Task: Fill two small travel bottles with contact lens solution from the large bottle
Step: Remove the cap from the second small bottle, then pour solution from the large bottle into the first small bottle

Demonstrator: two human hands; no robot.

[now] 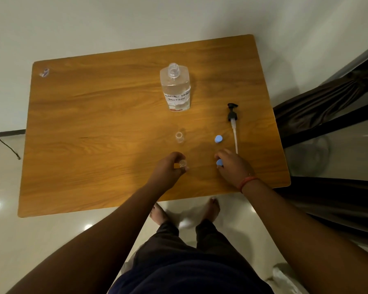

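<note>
Surface: wooden table (94, 124) on a pale glossy floor.
Your left hand (168, 168): fingers curled round a small clear travel bottle (182, 163), uncapped, standing on the table.
Your right hand (232, 164): fingertips pinching a blue round cap (219, 162) at the tabletop.
Small bottles: two; the second clear one (179, 137) stands uncapped beyond your left hand.
Blue caps: two; the other (218, 139) stands free.
Large clear labelled bottle (175, 90): one, open, farther back.
Black pump dispenser (233, 122): one, lying beside the caps.

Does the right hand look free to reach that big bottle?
Probably not at once: the right hand holds a blue cap. Once it drops that, the way looks open; bare table lies between it and the big bottle, and the pump lies off to the side.
</note>
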